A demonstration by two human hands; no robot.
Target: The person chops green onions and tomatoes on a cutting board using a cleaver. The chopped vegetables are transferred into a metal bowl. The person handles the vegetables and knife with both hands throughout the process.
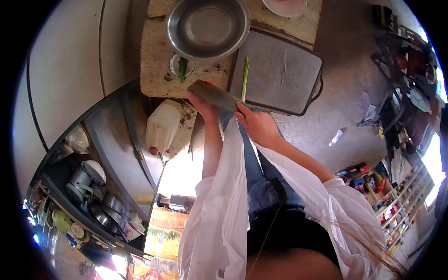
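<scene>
My right hand (260, 126) is closed round the handle end of a wide, flat-bladed cleaver (218, 96), which lies slantwise over the table's near edge. Under the blade's far end is my left hand (206, 106), its fingers mostly hidden; something small and red shows at the blade's upper edge. Right of the blade, a green onion stalk (245, 78) lies on a grey rectangular board (276, 73) with a dark handle. A green leafy piece (182, 69) rests across a small white dish (172, 64). Beyond them stands a wide stainless steel basin (208, 49).
The worn wooden table (154, 82) has rough edges. A whitish plastic jug (163, 122) lies left of my left arm. A pale bowl (287, 8) sits at the far edge. Shelves with pots (113, 206) curve along the lower left. A plastic bottle (336, 138) is on the floor.
</scene>
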